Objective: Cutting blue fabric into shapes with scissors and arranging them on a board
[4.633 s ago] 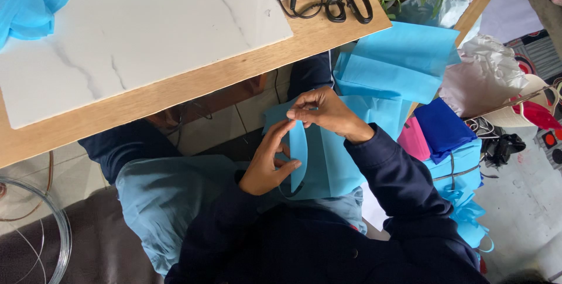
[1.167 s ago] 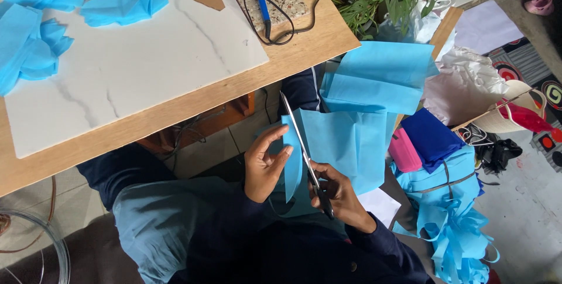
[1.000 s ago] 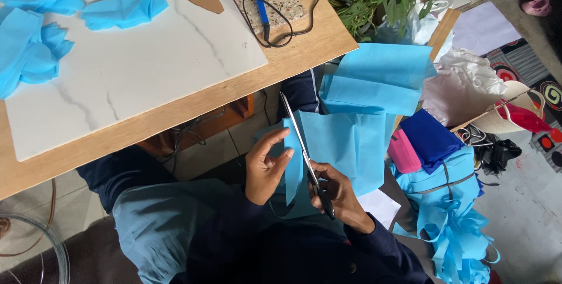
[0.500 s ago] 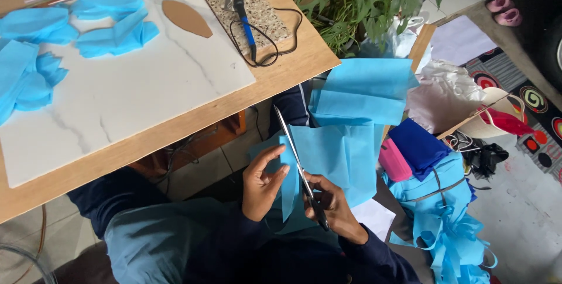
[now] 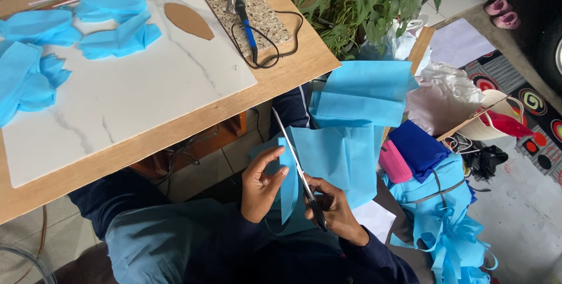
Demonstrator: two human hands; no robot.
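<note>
blue fabric sheet lies across the person's lap below the edge of the desk, its near edge folded and pinched upright in the left hand, whose fingers are curled shut on that fold. right hand is closed through the handles of the scissors, the long blades running up along the folded edge and looking nearly together, though how far they stand apart is hard to tell. the step in hand seems to be a cut along the fold, with the blades partway up the piece. carrying the cut on would call for the left hand to keep the fold taut and flat against the blade and to shift its grip upward as the scissors advance, fingers kept off the cutting line. on the desk sit a white marbled board, a heap of cut blue pieces, a brown leaf-shaped template and a corded iron tool on a speckled tile. more folded blue fabric rests just beside the lap.
</note>
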